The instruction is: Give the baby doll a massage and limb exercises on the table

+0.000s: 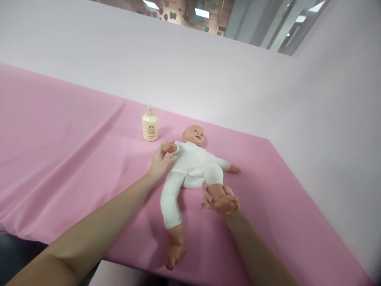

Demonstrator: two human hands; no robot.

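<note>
A baby doll in a white bodysuit lies on its back on the pink cloth, head toward the far side. My left hand rests against the doll's arm and holds its small hand near the shoulder. My right hand is closed around the doll's raised foot, lifting that bent leg. The doll's other leg stretches flat toward the table's near edge.
A cream lotion bottle stands upright just beyond the doll's head, to the left. The pink cloth has folds on the left side. Pale partition walls rise behind and to the right of the table.
</note>
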